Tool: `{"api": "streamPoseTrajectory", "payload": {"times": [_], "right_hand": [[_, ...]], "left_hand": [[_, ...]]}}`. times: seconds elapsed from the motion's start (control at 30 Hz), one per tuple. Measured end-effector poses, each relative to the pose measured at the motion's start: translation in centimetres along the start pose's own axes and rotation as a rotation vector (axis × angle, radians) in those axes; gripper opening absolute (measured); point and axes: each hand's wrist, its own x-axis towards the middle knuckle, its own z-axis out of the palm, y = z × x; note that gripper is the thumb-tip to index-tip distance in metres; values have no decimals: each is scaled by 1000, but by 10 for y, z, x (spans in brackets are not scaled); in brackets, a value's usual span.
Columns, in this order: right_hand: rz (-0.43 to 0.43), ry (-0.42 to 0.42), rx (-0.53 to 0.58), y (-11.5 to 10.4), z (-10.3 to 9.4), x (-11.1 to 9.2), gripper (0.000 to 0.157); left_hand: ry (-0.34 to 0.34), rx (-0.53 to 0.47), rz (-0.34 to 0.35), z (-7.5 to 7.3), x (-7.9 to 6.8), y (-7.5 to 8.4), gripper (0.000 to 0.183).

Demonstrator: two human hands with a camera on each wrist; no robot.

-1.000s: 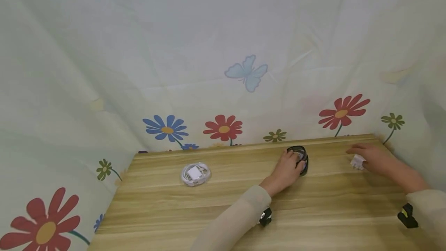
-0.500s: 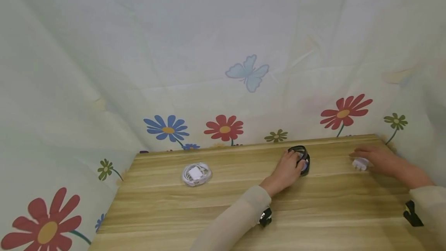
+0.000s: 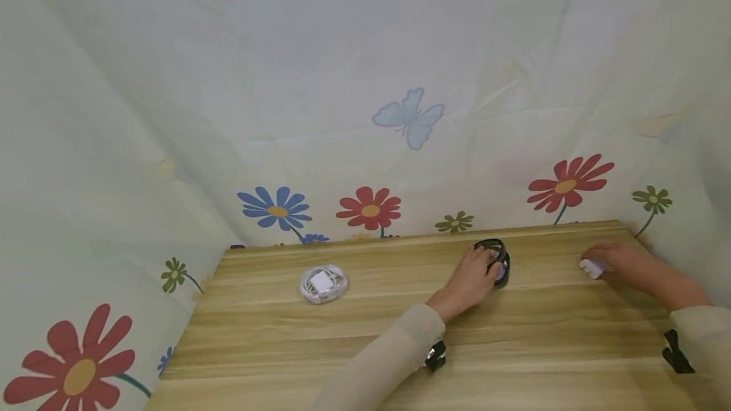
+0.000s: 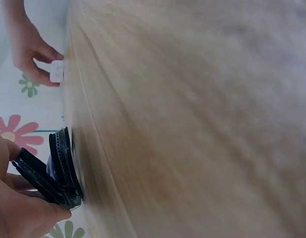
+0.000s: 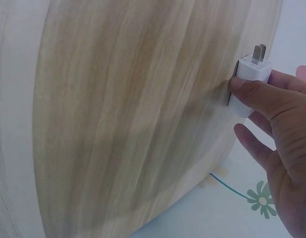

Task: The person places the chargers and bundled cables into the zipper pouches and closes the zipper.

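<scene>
My left hand (image 3: 468,281) holds open a small round black zip case (image 4: 64,161) near the back of the wooden table. Its two halves gape like a clamshell in the left wrist view, and the fingers grip the raised half. Something bluish shows inside, mostly hidden. Farther right, my right hand (image 3: 625,265) pinches a white charger plug (image 5: 254,70) between thumb and fingers. Two metal prongs point up from it in the right wrist view, its body close against the tabletop.
A coiled white cable (image 3: 337,290) lies toward the table's left, with a white block (image 3: 321,281) in its middle. Behind the wooden table (image 3: 274,341) hangs a pale cloth (image 3: 320,94) printed with flowers and butterflies. A black strap device (image 3: 435,355) sits at the left wrist.
The right hand has shifted slightly right, and the charger plug has turned in its fingers. The left hand stays at the black case.
</scene>
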Motion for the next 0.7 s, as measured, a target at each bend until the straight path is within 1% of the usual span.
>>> {"api": "streamPoseTrajectory", "payload": {"times": [0.2, 0.4, 0.57, 0.7], "right_hand": [[5, -8, 6, -2, -3, 0, 37], [51, -19, 12, -6, -6, 0, 37], [101, -23, 20, -9, -6, 0, 41], [111, -16, 40, -11, -6, 0, 42]], "left_hand": [[6, -12, -4, 1, 0, 0, 49], [0, 0, -7, 1, 0, 2, 48], [-2, 17, 0, 1, 0, 3, 47], [-8, 18, -4, 1, 0, 4, 47]]}}
